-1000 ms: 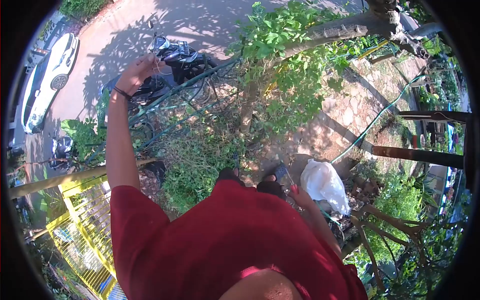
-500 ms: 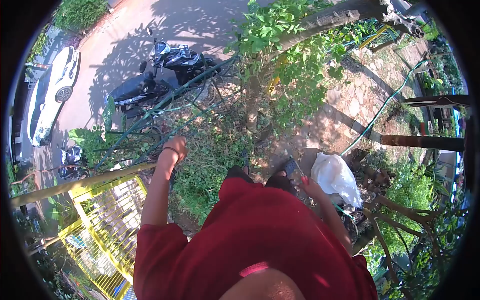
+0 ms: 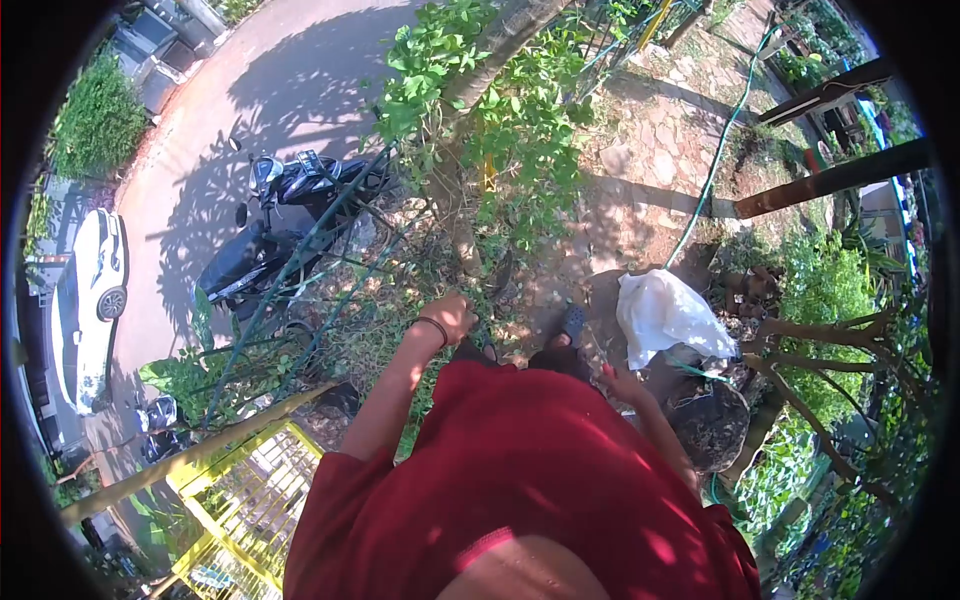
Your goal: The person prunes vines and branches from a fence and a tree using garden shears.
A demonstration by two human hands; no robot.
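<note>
My left hand (image 3: 452, 317), with a dark band at the wrist, is over the weeds in front of my body. Its fingers are curled, and whatever may be inside them is hidden. Low green plants (image 3: 385, 345) grow around and beyond it, near a slim tree trunk (image 3: 455, 225). By my right side, my right hand (image 3: 624, 386) is closed around a tool with a red handle (image 3: 608, 371); its working end cannot be made out. A white sack (image 3: 672, 318) lies just beyond the right hand. My sandalled foot (image 3: 570, 325) shows on the ground between.
A green metal fence rail (image 3: 300, 260) runs at the left, with a parked motorcycle (image 3: 270, 235) behind it. A yellow cage-like frame (image 3: 250, 490) stands at lower left beside a long pole (image 3: 200, 455). A green hose (image 3: 718, 165) crosses the paving; bare branches (image 3: 820, 350) stick out right.
My left hand has moved right and closer to my body, away from the fence. The view has turned, shifting the motorcycle and tree left. The right hand stays low at my side.
</note>
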